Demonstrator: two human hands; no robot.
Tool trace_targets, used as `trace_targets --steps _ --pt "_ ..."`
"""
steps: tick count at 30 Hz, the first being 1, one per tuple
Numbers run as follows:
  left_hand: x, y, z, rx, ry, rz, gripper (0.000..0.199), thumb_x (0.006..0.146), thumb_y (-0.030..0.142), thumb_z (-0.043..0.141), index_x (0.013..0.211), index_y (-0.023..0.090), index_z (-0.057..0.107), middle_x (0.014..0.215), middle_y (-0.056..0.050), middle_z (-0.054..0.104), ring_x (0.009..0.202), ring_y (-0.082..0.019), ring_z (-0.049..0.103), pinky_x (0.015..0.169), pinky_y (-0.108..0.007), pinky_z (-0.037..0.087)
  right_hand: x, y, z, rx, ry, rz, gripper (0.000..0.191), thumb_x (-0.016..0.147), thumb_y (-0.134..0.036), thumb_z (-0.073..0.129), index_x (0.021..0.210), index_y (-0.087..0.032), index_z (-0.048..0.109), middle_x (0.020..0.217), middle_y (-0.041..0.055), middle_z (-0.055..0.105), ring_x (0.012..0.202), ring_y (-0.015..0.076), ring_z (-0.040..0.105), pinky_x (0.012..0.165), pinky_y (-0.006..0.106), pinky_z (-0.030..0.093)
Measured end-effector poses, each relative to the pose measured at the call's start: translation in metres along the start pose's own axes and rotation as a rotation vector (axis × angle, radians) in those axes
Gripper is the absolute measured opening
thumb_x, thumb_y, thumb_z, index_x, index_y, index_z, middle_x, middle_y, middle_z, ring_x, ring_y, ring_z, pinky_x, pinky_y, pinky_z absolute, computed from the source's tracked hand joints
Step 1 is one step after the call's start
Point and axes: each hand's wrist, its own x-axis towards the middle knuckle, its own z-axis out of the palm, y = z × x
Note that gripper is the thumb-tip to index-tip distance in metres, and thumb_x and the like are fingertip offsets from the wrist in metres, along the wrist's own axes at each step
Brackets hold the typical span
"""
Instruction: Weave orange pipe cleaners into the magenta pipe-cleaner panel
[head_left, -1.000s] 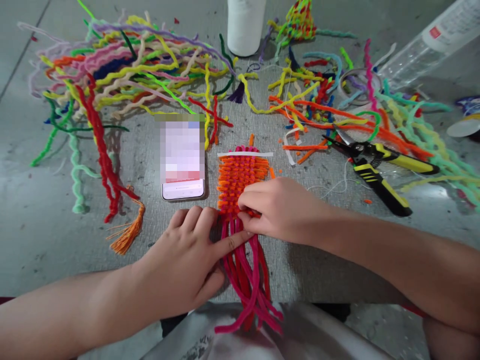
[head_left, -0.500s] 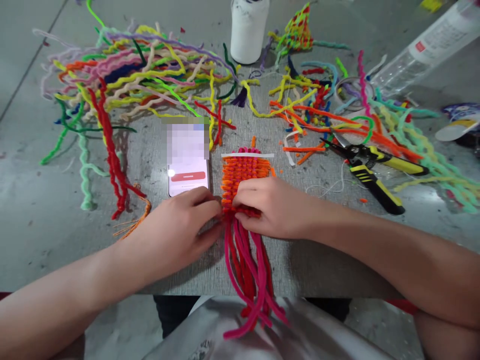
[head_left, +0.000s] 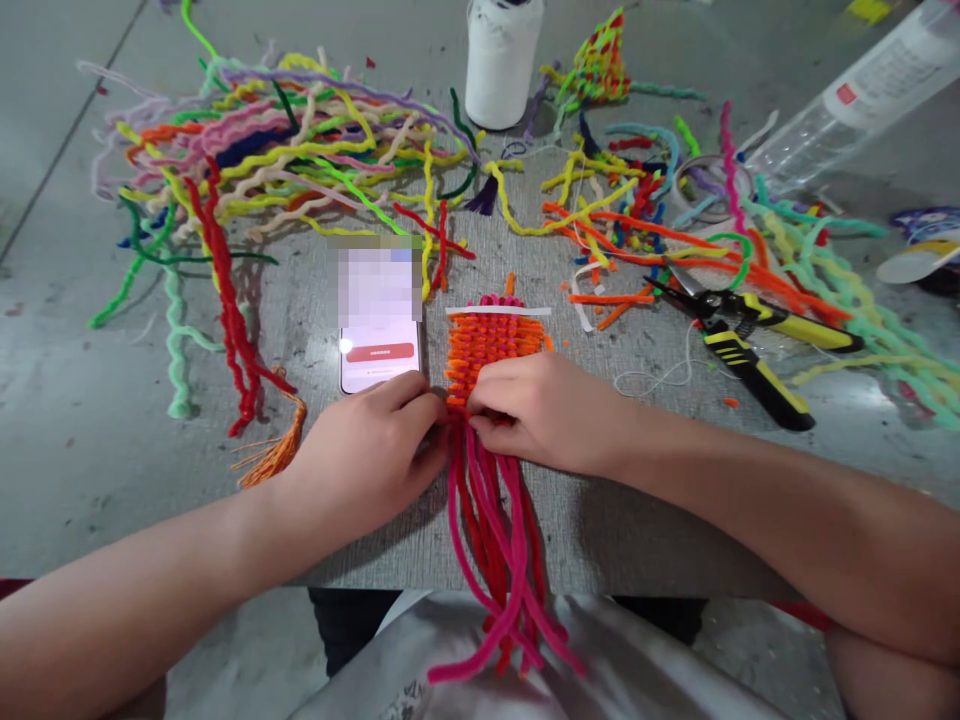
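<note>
A woven piece of orange and pink pipe cleaners [head_left: 491,340] lies on the table in front of me, with a white strip [head_left: 517,311] across its top. Long pink and red pipe-cleaner ends [head_left: 517,530] hang from its lower edge over the table edge towards my lap. My left hand [head_left: 386,440] is closed at the lower left corner of the weave, its fingertips partly hidden. From the right, my right hand [head_left: 536,410] pinches the bottom row and covers part of the weave. The fingertips of both hands are close together.
A lit phone [head_left: 380,350] lies beside my left hand. Piled coloured pipe cleaners [head_left: 300,150] spread behind it. Yellow-black pliers [head_left: 750,350] rest at the right, near orange scraps [head_left: 611,298]. A white bottle [head_left: 504,70] and a clear plastic bottle [head_left: 840,110] stand or lean farther back.
My right fingertips have moved slightly left along the bottom row, nearer my left hand. One hanging pink end has swung a little left. The whole view has shifted slightly.
</note>
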Motion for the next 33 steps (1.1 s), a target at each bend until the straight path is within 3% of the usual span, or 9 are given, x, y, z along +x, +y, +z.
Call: trace_targets --steps 6,10,14,20,33 --pt "0.000 0.003 0.001 0.053 0.081 -0.018 0.014 0.096 0.019 0.058 0.092 0.016 0.072 0.088 -0.005 0.068 0.068 -0.018 0.065 0.056 -0.030 0.050 0.000 0.001 -0.001 0.005 0.006 -0.015 0.017 0.099 -0.013 0.060 0.085 -0.015 0.070 0.085 0.0045 0.067 0.079 0.0164 0.057 0.074 0.029 0.039" --pt "0.001 -0.001 -0.004 -0.088 0.052 0.001 0.016 0.099 0.021 0.058 0.102 0.015 0.073 0.094 -0.007 0.069 0.076 -0.018 0.068 0.067 -0.031 0.056 -0.001 0.000 -0.003 0.037 0.010 -0.028 0.016 0.098 -0.014 0.060 0.085 -0.016 0.069 0.083 0.0034 0.065 0.078 0.0161 0.056 0.074 0.029 0.039" --pt "0.003 -0.006 -0.006 -0.116 0.049 0.041 0.021 0.103 0.023 0.056 0.106 0.016 0.075 0.096 -0.007 0.071 0.082 -0.020 0.071 0.074 -0.033 0.058 -0.002 -0.006 -0.001 0.020 0.037 0.055 0.018 0.101 -0.022 0.060 0.086 -0.015 0.067 0.084 0.0040 0.065 0.076 0.0161 0.055 0.071 0.029 0.037" --pt "0.004 -0.008 -0.003 0.018 0.029 0.034 0.023 0.105 0.023 0.055 0.107 0.015 0.076 0.099 -0.009 0.072 0.084 -0.022 0.073 0.069 -0.032 0.058 -0.003 -0.008 0.004 -0.004 0.031 0.115 0.013 0.099 -0.023 0.063 0.090 -0.015 0.066 0.087 0.0041 0.064 0.077 0.0165 0.056 0.070 0.029 0.037" --pt "0.004 -0.007 -0.002 -0.024 0.047 0.073 0.022 0.105 0.023 0.056 0.108 0.015 0.076 0.098 -0.008 0.072 0.085 -0.020 0.074 0.070 -0.030 0.059 -0.004 -0.006 0.010 -0.074 0.039 0.103 0.016 0.100 -0.027 0.062 0.093 -0.015 0.070 0.092 0.0065 0.069 0.084 0.0194 0.062 0.073 0.031 0.039"
